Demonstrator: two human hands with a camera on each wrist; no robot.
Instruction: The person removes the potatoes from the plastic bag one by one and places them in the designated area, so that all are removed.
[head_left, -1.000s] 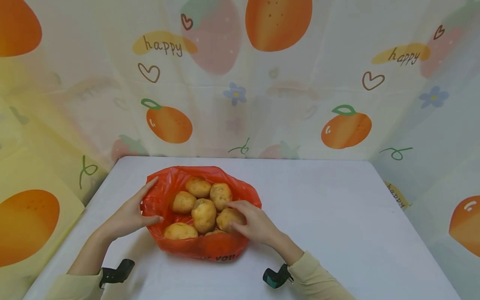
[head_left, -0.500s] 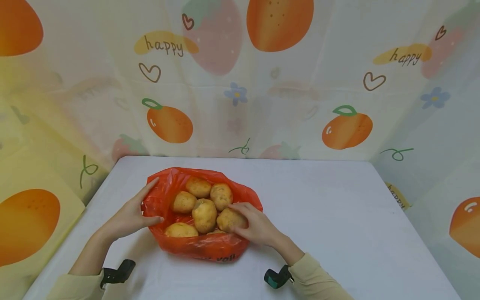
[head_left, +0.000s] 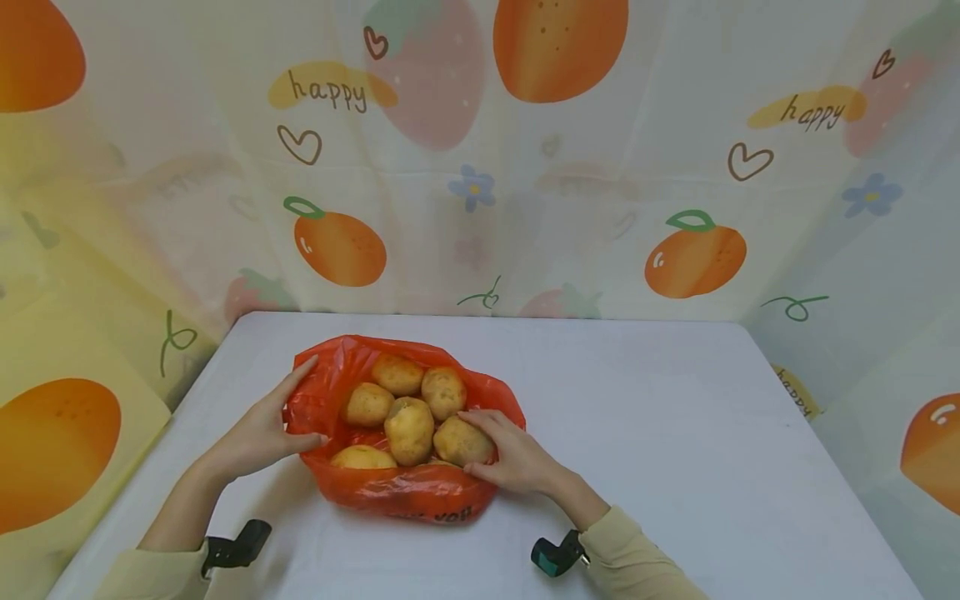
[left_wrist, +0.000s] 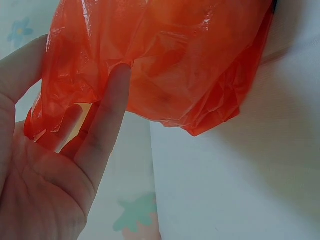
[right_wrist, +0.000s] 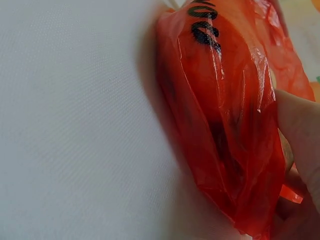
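Observation:
A red plastic bag (head_left: 420, 496) with dark lettering sits on the white table, its mouth spread wide. Several potatoes (head_left: 409, 430) lie inside, and one more is partly covered by the near rim. At the bag's left side my left hand (head_left: 258, 433) grips the plastic edge, thumb toward the near side; the left wrist view shows its fingers against the bag (left_wrist: 165, 75). On the right my right hand (head_left: 521, 454) holds the rightmost potato (head_left: 461, 440) between thumb and fingers, still inside the bag. The right wrist view shows the thumb (right_wrist: 300, 122) at the rim, the potato mostly hidden.
The white table (head_left: 637, 417) extends to the right of the bag. Behind it hangs a fruit-printed cloth (head_left: 525, 233), which also covers both sides. Each wrist carries a small black camera (head_left: 238, 543).
My right hand's fingers and thumb have settled around the rightmost potato, the thumb a little lower. The near rim of the bag has risen slightly over the front potatoes. My left hand stays put.

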